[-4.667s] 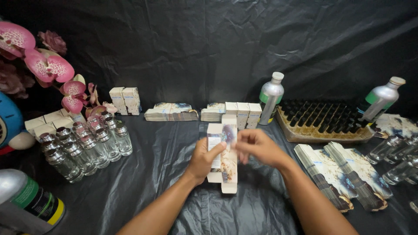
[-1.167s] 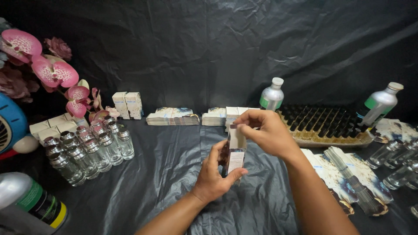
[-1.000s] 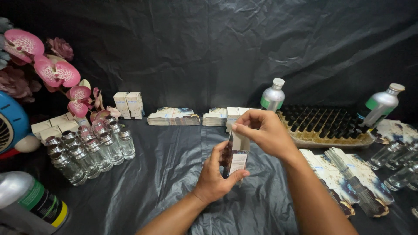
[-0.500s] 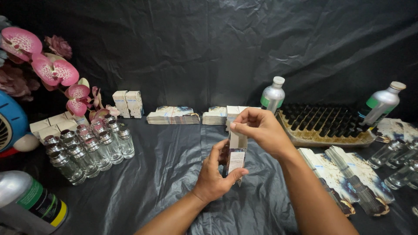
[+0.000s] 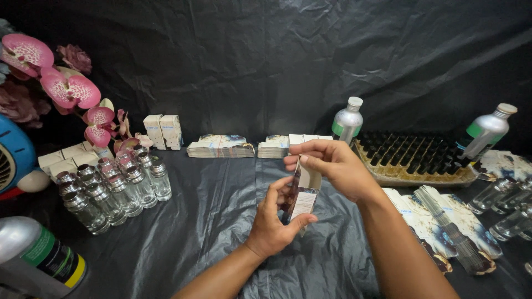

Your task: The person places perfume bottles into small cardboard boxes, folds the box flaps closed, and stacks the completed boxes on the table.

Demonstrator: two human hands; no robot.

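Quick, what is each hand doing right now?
Left hand: closed around the lower part of a small carton, holding it upright.
Right hand: fingers pinching the carton's top end.

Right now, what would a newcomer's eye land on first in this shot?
Centre frame, the left hand and right hand grip a small upright carton above the black sheet. At far left, pink orchid blooms stand out over a cluster of clear glass vials.
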